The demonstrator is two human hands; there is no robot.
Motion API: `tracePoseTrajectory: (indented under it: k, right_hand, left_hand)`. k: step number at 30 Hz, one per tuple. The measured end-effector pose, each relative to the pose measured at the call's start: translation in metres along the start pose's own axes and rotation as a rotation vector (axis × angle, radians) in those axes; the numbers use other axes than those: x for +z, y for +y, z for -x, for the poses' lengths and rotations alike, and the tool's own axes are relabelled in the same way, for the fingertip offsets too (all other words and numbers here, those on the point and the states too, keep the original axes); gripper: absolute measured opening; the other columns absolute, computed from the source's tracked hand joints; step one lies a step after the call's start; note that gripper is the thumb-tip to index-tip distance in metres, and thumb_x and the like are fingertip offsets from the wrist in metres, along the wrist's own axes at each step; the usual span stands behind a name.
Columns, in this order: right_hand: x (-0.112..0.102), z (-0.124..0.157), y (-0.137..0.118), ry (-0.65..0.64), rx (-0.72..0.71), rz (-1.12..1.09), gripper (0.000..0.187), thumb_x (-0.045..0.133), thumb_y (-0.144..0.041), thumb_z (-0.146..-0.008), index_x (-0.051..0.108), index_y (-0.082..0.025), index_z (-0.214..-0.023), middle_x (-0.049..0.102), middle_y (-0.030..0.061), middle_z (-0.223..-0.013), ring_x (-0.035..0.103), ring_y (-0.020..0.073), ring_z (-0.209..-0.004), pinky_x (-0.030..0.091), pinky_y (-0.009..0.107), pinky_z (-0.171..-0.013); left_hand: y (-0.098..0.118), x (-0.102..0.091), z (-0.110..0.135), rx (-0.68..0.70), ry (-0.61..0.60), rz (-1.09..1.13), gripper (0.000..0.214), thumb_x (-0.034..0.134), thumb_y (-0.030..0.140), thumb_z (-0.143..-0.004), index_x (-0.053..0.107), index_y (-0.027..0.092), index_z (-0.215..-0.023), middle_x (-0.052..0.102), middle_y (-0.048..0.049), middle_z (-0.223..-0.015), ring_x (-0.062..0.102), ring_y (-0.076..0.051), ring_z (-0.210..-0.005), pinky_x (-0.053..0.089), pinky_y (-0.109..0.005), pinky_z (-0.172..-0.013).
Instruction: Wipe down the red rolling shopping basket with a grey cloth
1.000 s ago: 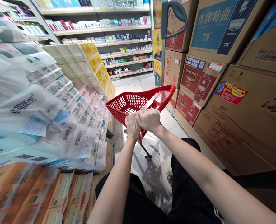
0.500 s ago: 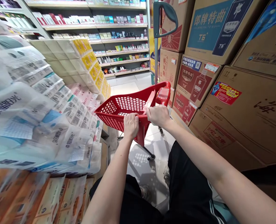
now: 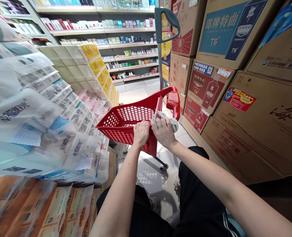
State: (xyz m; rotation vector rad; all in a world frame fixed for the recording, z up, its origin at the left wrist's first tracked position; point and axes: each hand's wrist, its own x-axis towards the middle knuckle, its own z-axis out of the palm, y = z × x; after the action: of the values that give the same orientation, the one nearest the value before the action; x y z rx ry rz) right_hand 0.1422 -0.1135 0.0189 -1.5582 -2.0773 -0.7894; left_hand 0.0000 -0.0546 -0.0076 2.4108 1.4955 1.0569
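Observation:
A red plastic shopping cart (image 3: 152,144) with perforated basket walls stands in front of me, tilted in the view. My left hand (image 3: 141,133) is closed over its near rim. Just to the right, my right hand (image 3: 163,131) presses a crumpled pale cloth (image 3: 173,125) against the cart near its handle end, with fingers bent over the fabric. Part of the cloth sticks out past the hand on both sides. Beyond the hands, a curved red handle (image 3: 175,110) rises from the cart's right end. The basket's visible inside holds nothing.
Wrapped paper packs (image 3: 47,121) are piled on the left, above orange packs (image 3: 14,204). Stacked cardboard boxes (image 3: 254,131) line the right. A grey upright pole with a loop handle (image 3: 158,29) stands behind the cart. Shelves of products (image 3: 126,31) fill the back.
My right hand has turned and shifted slightly, from a closed fist with the cloth hidden to fingers spread over the now visible cloth. The cart has moved slightly left in view.

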Motion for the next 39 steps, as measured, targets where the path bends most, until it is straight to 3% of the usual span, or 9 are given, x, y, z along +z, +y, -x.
tracePoseTrajectory:
  k: [4, 8, 12, 20, 26, 29, 33, 36, 39]
  right_hand:
    - [0.007, -0.002, 0.002, -0.012, 0.005, -0.007, 0.04, 0.03, -0.018, -0.093, 0.04, -0.011, -0.131, 0.055, 0.017, -0.118, 0.049, 0.0246, -0.104, 0.023, 0.045, -0.1]
    - [0.012, -0.027, 0.009, -0.133, 0.022, -0.102, 0.038, 0.028, -0.032, -0.095, 0.058, -0.01, -0.103, 0.062, 0.0178, -0.099, 0.054, 0.026, -0.091, 0.032, 0.042, -0.084]
    - [0.013, -0.04, 0.01, -0.191, 0.075, -0.13, 0.046, 0.025, -0.038, -0.095, 0.061, -0.01, -0.09, 0.064, 0.0164, -0.084, 0.057, 0.0251, -0.08, 0.032, 0.04, -0.077]
    - [-0.002, -0.018, 0.01, -0.1, -0.113, -0.163, 0.043, 0.029, -0.038, -0.095, 0.052, -0.01, -0.118, 0.059, 0.018, -0.108, 0.051, 0.0277, -0.1, 0.03, 0.043, -0.088]
    - [-0.01, -0.047, 0.032, -0.409, -0.196, -0.204, 0.039, 0.028, -0.029, -0.094, 0.062, -0.011, -0.101, 0.066, 0.0165, -0.092, 0.062, 0.0254, -0.083, 0.04, 0.036, -0.072]
    - [-0.006, -0.068, 0.036, -0.532, -0.092, -0.228, 0.038, 0.032, -0.029, -0.093, 0.066, -0.012, -0.092, 0.068, 0.0168, -0.092, 0.064, 0.0255, -0.085, 0.041, 0.035, -0.072]
    - [-0.004, -0.092, 0.044, -0.608, 0.256, -0.297, 0.04, 0.035, -0.039, -0.093, 0.064, -0.013, -0.099, 0.067, 0.0168, -0.099, 0.063, 0.0253, -0.093, 0.042, 0.033, -0.079]
    - [-0.008, -0.101, 0.048, -0.444, 0.437, -0.432, 0.049, 0.022, -0.047, -0.095, 0.052, -0.015, -0.117, 0.062, 0.0159, -0.109, 0.059, 0.0256, -0.1, 0.043, 0.035, -0.083]
    - [-0.009, -0.1, 0.047, -0.262, 0.439, -0.486, 0.051, 0.016, -0.043, -0.096, 0.034, -0.014, -0.134, 0.049, 0.0181, -0.13, 0.049, 0.0266, -0.116, 0.04, 0.039, -0.092]
  left_hand:
    - [-0.005, -0.003, 0.0, -0.086, -0.032, 0.231, 0.049, 0.014, 0.038, -0.095, 0.061, 0.027, -0.101, 0.063, -0.0019, -0.103, 0.05, -0.02, -0.098, 0.03, -0.039, -0.094]
    - [-0.006, -0.002, 0.003, -0.16, 0.02, 0.389, 0.051, 0.017, 0.042, -0.094, 0.064, 0.024, -0.1, 0.064, -0.0018, -0.108, 0.05, -0.019, -0.104, 0.03, -0.037, -0.099]
    - [-0.007, 0.002, 0.004, -0.154, 0.047, 0.395, 0.052, 0.017, 0.043, -0.094, 0.064, 0.022, -0.1, 0.064, -0.0029, -0.106, 0.052, -0.018, -0.102, 0.035, -0.035, -0.096]
    - [-0.006, -0.005, 0.007, -0.045, 0.019, 0.16, 0.043, 0.025, 0.041, -0.093, 0.064, 0.023, -0.09, 0.065, -0.0039, -0.084, 0.057, -0.018, -0.079, 0.041, -0.03, -0.077]
    - [-0.015, -0.009, 0.006, -0.111, -0.034, 0.183, 0.046, 0.024, 0.043, -0.093, 0.066, 0.024, -0.089, 0.067, -0.0032, -0.084, 0.059, -0.019, -0.079, 0.041, -0.03, -0.073]
    - [-0.01, -0.006, 0.008, -0.083, -0.039, 0.155, 0.045, 0.024, 0.042, -0.093, 0.065, 0.024, -0.087, 0.066, -0.003, -0.082, 0.059, -0.018, -0.079, 0.04, -0.03, -0.072]
    - [0.003, -0.007, 0.014, -0.062, -0.048, 0.08, 0.044, 0.023, 0.04, -0.094, 0.062, 0.023, -0.085, 0.065, -0.003, -0.081, 0.057, -0.018, -0.078, 0.038, -0.03, -0.071]
    - [0.011, -0.009, 0.016, -0.062, -0.077, 0.024, 0.043, 0.021, 0.038, -0.095, 0.06, 0.022, -0.089, 0.065, -0.0026, -0.086, 0.057, -0.018, -0.084, 0.037, -0.031, -0.075]
    - [0.015, -0.011, 0.018, -0.048, -0.109, -0.021, 0.041, 0.021, 0.038, -0.095, 0.059, 0.022, -0.093, 0.065, -0.0028, -0.091, 0.056, -0.018, -0.089, 0.036, -0.031, -0.078]
